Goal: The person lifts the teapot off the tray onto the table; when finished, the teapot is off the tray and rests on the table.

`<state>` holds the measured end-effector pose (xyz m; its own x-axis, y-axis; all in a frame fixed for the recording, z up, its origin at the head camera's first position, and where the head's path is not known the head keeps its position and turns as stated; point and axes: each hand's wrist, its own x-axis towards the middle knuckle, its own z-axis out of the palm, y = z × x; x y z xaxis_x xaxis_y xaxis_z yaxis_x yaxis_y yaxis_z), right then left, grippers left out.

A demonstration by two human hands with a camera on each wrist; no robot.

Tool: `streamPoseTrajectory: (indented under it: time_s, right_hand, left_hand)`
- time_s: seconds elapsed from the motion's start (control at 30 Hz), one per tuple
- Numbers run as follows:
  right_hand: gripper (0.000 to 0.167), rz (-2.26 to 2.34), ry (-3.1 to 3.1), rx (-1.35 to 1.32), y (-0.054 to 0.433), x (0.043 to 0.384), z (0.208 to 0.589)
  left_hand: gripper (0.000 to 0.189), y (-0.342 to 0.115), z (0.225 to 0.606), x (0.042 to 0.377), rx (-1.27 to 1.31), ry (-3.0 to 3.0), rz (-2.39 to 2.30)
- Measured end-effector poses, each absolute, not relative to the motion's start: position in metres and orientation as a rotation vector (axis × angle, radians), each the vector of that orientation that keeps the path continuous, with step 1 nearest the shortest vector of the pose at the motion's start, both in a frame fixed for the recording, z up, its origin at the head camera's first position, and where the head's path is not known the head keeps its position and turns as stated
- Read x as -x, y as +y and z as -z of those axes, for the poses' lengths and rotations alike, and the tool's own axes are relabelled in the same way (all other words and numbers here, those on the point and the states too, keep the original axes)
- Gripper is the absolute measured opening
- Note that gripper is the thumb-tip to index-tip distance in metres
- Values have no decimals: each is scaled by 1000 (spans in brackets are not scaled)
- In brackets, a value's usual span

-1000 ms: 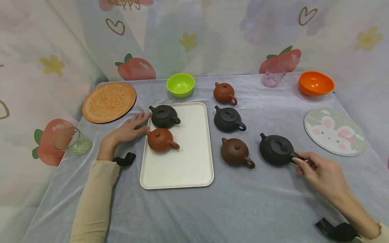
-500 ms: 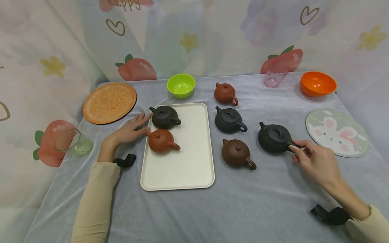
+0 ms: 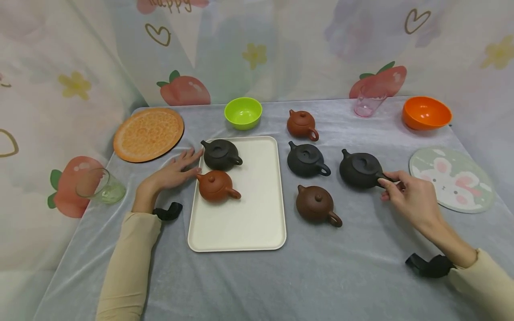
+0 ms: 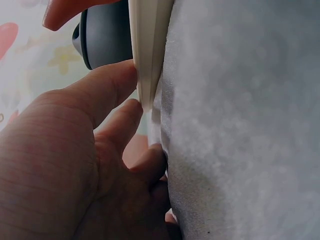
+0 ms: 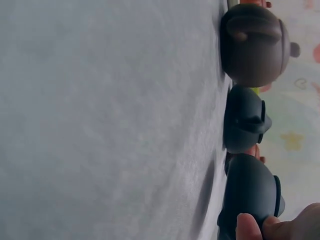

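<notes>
My right hand (image 3: 415, 196) pinches the handle of a flat black teapot (image 3: 360, 170). In the right wrist view that held teapot (image 5: 248, 187) seems slightly off the cloth, with a shadow beside it. The left hand (image 3: 168, 174) touches the left edge of a cream tray (image 3: 245, 227) with fingers extended; the left wrist view shows fingertips on its rim (image 4: 146, 55). On the tray sit a black teapot (image 3: 220, 154) and an orange-brown teapot (image 3: 215, 186). Right of the tray stand another black teapot (image 3: 306, 159), a dark brown teapot (image 3: 315, 203) and a small reddish-brown teapot (image 3: 301, 123).
Along the back are a green bowl (image 3: 243, 113), a pink glass (image 3: 366, 104) and an orange bowl (image 3: 426, 113). A round orange mat (image 3: 148, 134) and a tilted clear glass (image 3: 106, 189) lie left. The rabbit mat (image 3: 453, 178) is right, near the right hand.
My right hand has moved the black teapot away from me and slightly left, toward the row of teapots. The left hand stays at the tray's edge. The view has shifted slightly.
</notes>
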<state>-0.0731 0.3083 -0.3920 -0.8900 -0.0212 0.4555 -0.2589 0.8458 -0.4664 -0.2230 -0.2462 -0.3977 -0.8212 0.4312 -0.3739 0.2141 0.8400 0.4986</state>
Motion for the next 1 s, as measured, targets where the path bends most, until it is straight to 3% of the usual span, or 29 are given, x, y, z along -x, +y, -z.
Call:
streamPoseTrajectory:
  time_s: [1.0]
  right_hand:
    - [25,-802,-2659,-53,303,144,395]
  left_hand:
    - [69,-246,398,223,-454,2543,-590]
